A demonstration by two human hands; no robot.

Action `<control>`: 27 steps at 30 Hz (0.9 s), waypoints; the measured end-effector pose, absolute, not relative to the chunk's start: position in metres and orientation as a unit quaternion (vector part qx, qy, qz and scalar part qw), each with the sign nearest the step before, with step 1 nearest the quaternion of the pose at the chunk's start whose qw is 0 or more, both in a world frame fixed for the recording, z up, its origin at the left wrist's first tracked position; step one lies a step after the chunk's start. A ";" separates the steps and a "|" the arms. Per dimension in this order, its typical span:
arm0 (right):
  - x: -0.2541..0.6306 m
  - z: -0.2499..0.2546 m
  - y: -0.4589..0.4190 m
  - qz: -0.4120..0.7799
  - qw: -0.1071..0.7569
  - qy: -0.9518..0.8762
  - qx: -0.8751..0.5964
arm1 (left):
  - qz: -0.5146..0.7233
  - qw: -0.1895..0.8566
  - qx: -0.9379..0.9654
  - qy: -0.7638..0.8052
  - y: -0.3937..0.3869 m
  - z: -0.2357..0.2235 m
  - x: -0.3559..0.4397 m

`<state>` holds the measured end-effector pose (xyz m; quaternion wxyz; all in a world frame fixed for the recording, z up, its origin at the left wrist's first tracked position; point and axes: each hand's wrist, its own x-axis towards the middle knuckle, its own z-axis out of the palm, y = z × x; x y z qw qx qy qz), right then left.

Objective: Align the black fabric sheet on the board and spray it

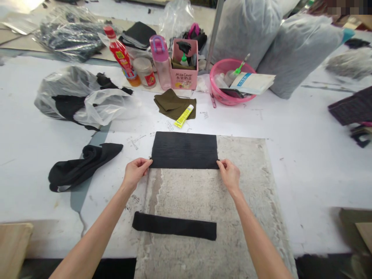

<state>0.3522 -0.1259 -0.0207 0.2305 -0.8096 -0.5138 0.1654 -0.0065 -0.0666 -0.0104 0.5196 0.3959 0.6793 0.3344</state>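
Note:
A black rectangular piece of fabric (185, 150) lies flat across the far end of a worn grey board (200, 190). My left hand (136, 172) pinches its near left corner between thumb and fingers. On the opposite side, my right hand (229, 174) pinches the near right corner the same way. Closer to me, a narrow black fabric strip (176, 225) rests on the board, its left end reaching past the edge. Left of my left hand sits a crumpled black cloth (83, 166) on the white table.
Beyond the fabric lie olive cloth pieces (171, 102) with a yellow tube (184, 116) on top. Behind stand a red-labelled bottle (121, 56), a pink bottle (161, 64), a pink box (184, 73) and a pink basin (229, 99). Large filled plastic bags (296, 50) stand at back right.

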 end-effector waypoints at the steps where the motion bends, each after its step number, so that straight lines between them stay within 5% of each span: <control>1: 0.352 -0.021 -0.125 0.165 0.227 -0.515 -0.810 | 0.335 0.519 0.396 0.679 -0.066 -0.011 -0.006; 27: 0.355 -0.023 -0.120 0.169 0.202 -0.508 -0.820 | 0.349 0.529 0.373 0.678 -0.062 -0.011 0.002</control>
